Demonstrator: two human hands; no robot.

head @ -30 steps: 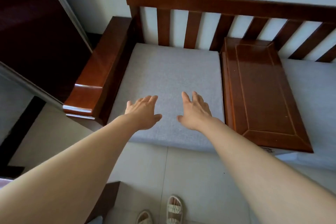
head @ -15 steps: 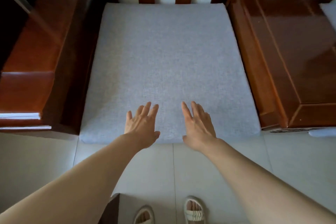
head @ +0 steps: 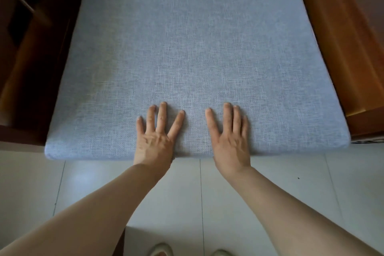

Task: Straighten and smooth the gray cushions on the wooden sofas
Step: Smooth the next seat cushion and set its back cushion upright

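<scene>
Flat grey woven-fabric seat cushion [head: 187, 48], rectangular with rounded front corners, lying on the seat of a dark reddish-brown wooden sofa frame [head: 31, 68], long sides running away from the viewer, front edge overhanging toward the floor. Left hand [head: 156, 135] palm down on the near edge, fingers straight and slightly spread, pressing the cloth. Right hand [head: 229, 134] beside it, apart, equally flat, fingers straight and closer together. Both forearms bare, reaching forward from below. Glossy orange-brown wooden panel [head: 342, 48] bordering the cushion's right side. Pale glossy tiled floor [head: 291, 172] below, with light sandals [head: 161, 250] at the bottom edge.
</scene>
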